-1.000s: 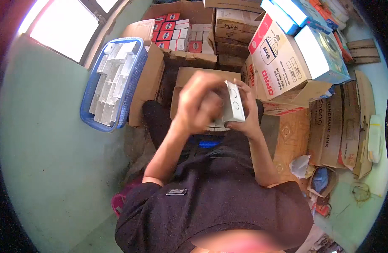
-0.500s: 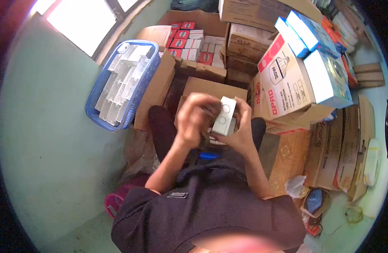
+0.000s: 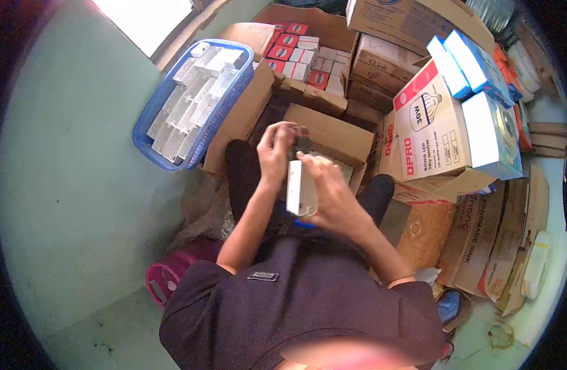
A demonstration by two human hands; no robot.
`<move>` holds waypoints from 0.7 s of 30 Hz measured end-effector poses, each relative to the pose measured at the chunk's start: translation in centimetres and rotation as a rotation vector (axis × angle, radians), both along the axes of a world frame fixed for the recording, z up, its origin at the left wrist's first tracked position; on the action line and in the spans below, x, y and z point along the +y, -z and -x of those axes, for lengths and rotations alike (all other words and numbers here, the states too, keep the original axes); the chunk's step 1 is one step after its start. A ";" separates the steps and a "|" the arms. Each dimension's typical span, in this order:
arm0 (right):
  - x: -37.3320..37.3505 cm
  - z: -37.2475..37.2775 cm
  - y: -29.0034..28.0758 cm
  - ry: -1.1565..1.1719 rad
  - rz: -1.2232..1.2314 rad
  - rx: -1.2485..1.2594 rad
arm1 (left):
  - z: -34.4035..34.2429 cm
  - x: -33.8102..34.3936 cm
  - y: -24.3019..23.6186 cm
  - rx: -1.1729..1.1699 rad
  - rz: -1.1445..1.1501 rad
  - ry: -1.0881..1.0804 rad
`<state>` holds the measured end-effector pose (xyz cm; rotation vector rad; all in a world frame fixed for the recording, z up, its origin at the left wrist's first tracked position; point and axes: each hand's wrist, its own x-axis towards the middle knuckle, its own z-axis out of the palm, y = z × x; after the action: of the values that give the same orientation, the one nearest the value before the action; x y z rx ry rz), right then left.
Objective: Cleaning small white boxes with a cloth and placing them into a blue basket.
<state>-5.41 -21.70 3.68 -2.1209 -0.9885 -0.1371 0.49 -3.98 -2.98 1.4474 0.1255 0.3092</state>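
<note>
While the open brown cardboard carton (image 3: 333,132) sits between my knees, I keep my right hand (image 3: 336,197) clasped around the small white rectangular box (image 3: 300,188) above its near edge; my left hand (image 3: 276,148) pinches something at its top, best kept steady.

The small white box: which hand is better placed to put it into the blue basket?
Probably the left. The blue basket lies on the person's left side, nearer the left hand. The right hand already grips the small white box and would reach across.
</note>
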 end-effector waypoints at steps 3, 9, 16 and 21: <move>0.7 -0.6 0.4 0.116 0.006 -0.067 | -0.3 0.8 -0.1 0.065 0.436 0.238; -1.3 -2.9 0.8 0.159 -0.111 0.046 | 2.8 -0.4 -1.6 0.156 0.279 0.458; -2.4 -2.3 2.7 0.147 -0.518 0.532 | 2.5 -0.1 -0.5 0.142 0.272 0.517; -3.4 -1.9 3.2 0.295 -0.381 0.528 | 2.8 -0.4 -3.6 0.026 -0.450 0.417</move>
<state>-3.50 -25.07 0.45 -1.7961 -0.3073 0.0841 -2.35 -4.42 0.64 1.8779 -0.2387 -0.0301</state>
